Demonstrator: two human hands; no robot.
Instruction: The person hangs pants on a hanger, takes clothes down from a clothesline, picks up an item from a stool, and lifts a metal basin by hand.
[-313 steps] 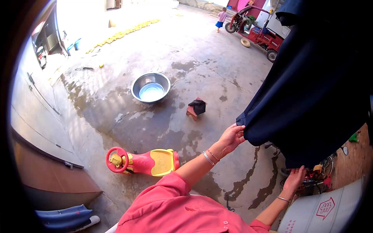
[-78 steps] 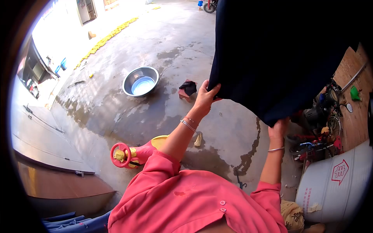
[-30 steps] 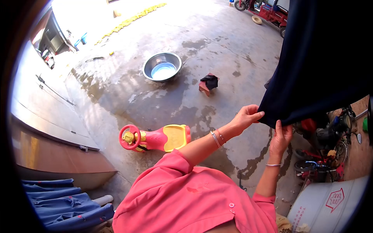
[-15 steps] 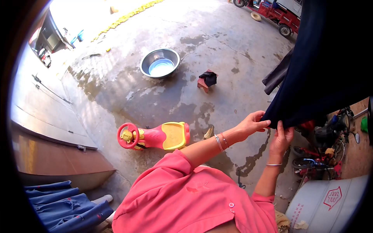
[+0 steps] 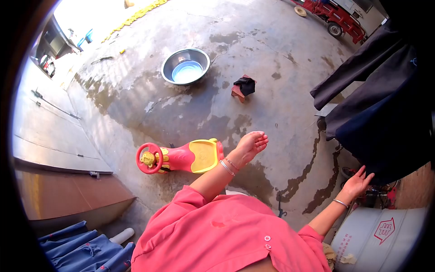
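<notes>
My left hand [image 5: 251, 146], with bracelets at the wrist, is held over the concrete floor. Its fingers are loosely bent and nothing is in them. Farther right, my right hand [image 5: 358, 183] has its fingers apart by the lower edge of a hanging navy garment [image 5: 385, 149]; whether a fingertip touches the cloth I cannot tell. Beside that garment hang dark trouser legs [image 5: 351, 111]. A red and yellow ride-on toy car [image 5: 181, 156] stands to the left of my left hand.
A metal basin [image 5: 186, 67] with water stands on the partly wet floor. Near it is a small reddish stool [image 5: 239, 94] with black cloth on top. Blue cloth [image 5: 86, 249] lies lower left, a white drum [image 5: 380, 238] lower right. A red cargo tricycle [image 5: 340, 18] is at the back.
Both hands have let go of the navy garment's edge. My left hand has moved left, my right hand right and down. The garment hangs lower, with more of the trouser legs showing.
</notes>
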